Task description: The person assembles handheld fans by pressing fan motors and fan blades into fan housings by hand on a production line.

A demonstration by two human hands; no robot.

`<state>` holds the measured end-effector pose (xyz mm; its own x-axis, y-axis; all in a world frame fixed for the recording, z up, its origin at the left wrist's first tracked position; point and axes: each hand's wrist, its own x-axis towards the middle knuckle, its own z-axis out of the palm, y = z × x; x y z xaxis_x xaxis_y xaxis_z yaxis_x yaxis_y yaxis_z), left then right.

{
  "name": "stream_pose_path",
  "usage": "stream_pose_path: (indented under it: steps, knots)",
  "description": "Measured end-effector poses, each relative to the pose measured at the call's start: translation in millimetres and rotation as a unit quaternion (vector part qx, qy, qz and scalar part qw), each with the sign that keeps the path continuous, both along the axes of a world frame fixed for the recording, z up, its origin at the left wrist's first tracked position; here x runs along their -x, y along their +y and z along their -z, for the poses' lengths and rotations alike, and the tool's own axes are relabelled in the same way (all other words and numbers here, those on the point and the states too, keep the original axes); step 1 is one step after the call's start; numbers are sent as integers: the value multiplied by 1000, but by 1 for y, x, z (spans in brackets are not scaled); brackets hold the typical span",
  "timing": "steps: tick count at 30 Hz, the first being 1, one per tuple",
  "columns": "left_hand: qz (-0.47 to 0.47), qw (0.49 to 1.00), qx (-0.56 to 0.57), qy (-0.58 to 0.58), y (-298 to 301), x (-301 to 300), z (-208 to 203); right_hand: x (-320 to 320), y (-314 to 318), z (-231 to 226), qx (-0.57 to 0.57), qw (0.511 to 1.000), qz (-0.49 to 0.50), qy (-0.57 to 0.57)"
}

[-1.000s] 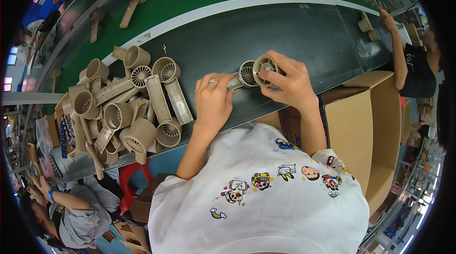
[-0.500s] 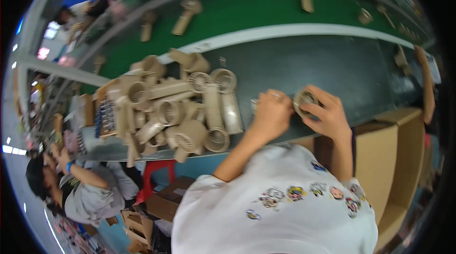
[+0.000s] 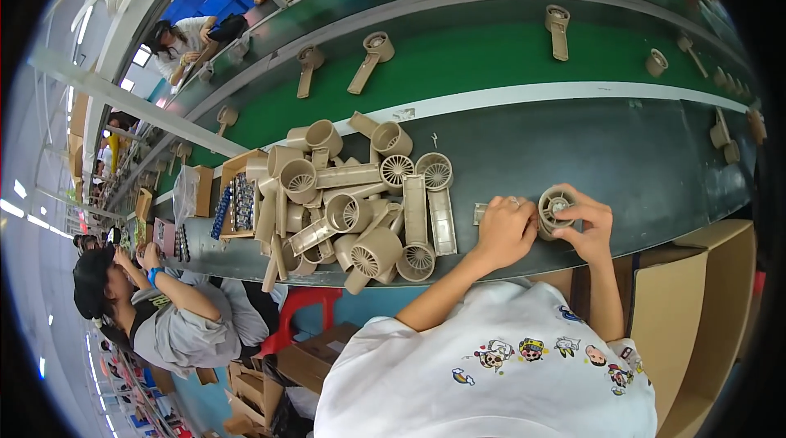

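Over the near edge of the dark worktop, my right hand (image 3: 591, 223) is closed around a beige round handheld fan housing (image 3: 556, 201), thumb and fingers on its rim. Its open end faces up and a light-coloured part shows inside. My left hand (image 3: 505, 229) is closed right beside the housing's left side, fingers curled; what they hold, if anything, is hidden. A small flat pale piece (image 3: 479, 214) lies on the worktop just left of my left hand. Further left is a heap of beige fan housings (image 3: 344, 213) with handles and slotted grilles, piled at different angles.
Beyond the worktop (image 3: 524, 143) a green conveyor belt (image 3: 467, 61) carries several spaced fan bodies. A cardboard tray of small motor-like parts (image 3: 242, 202) stands left of the heap. A large open carton (image 3: 667, 299) is at my right. A co-worker (image 3: 176, 307) sits at left.
The view has shifted, so the bench and heap appear lower and further right. My hands are closer together at the fan housing, with the right hand still holding it.
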<state>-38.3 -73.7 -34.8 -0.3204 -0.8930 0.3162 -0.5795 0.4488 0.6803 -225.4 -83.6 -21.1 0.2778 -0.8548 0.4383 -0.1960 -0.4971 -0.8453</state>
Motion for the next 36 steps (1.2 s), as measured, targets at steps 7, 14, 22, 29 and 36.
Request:
stream_pose_path:
  steps: [7, 14, 22, 29, 36]
  knots:
    - [-9, 1000, -25, 16, -9, -3, 7, -8, 0, 8, 126, 989, 80, 16]
    - [-18, 999, 32, -24, -11, -3, 5, 26, -13, 10, -64, 994, -71, -61]
    - [12, 999, 47, 18, -10, -1, 15, 39, -7, 13, -48, 992, -110, -38]
    - [5, 998, 51, 21, -8, -5, 18, 37, -11, -4, -56, 989, -123, 52]
    - [-27, 999, 39, 26, -9, -10, 17, 29, 0, 0, -72, 992, -79, 60]
